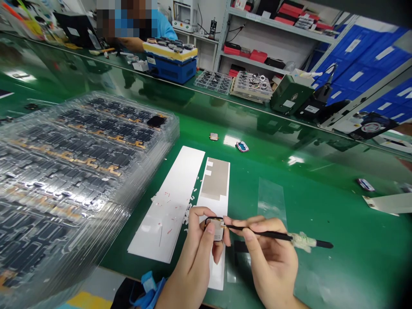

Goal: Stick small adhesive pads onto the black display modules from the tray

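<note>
My left hand (196,244) is closed in a pinch on a small square part with a dark frame (216,228), held just above a narrow white strip (215,189). My right hand (268,253) grips a thin black pointed tool (273,235), with tape wrapped near its rear end. The tool's tip touches the part's right edge. A grey sheet of stickers (216,178) lies on the strip beyond the hands.
A tall stack of clear trays with dark parts (71,163) fills the left. A wide white sheet (170,206) lies beside the strip. Two small parts (213,137) (242,146) rest on the green table. Across it sits another person (141,25) by a blue machine (170,60).
</note>
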### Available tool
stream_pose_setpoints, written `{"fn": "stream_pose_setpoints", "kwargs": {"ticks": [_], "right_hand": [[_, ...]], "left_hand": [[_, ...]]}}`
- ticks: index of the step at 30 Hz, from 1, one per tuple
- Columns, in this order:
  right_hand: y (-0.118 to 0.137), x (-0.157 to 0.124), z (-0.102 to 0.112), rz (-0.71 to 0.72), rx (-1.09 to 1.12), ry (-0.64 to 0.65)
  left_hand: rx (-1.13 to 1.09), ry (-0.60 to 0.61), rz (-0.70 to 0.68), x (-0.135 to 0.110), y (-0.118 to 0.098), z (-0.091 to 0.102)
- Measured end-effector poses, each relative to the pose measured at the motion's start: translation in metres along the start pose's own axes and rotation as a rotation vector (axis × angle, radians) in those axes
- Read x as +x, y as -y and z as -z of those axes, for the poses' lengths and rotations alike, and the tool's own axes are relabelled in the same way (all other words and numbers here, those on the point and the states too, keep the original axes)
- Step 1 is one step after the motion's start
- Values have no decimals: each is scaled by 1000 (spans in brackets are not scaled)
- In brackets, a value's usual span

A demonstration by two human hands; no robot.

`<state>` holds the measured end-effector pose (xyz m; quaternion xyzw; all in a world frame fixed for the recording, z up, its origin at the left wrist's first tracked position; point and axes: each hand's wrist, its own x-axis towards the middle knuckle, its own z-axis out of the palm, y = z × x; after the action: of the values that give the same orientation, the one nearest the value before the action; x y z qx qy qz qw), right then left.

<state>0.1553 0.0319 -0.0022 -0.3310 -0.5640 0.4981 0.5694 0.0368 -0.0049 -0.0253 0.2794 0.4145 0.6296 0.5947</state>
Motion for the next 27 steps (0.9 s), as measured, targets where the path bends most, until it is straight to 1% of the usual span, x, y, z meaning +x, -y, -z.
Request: {"fn": "stream_pose_setpoints", "kwargs": {"ticks": [12,18,24,26,27], "right_hand": [[0,1,-1,22,9,3],[0,2,0,-14,8,-16],[0,0,0,-47,20,39],[5,4,4,-16,3,44],[10,7,8,18,-12,26]], "left_hand": [[43,21,-2,0,0,1],[118,-5,21,-6,-5,-1],[161,-8,26,-9,-3,2],[199,-15,25,-8,0,4],[218,-12,22,-7,0,5]]}}
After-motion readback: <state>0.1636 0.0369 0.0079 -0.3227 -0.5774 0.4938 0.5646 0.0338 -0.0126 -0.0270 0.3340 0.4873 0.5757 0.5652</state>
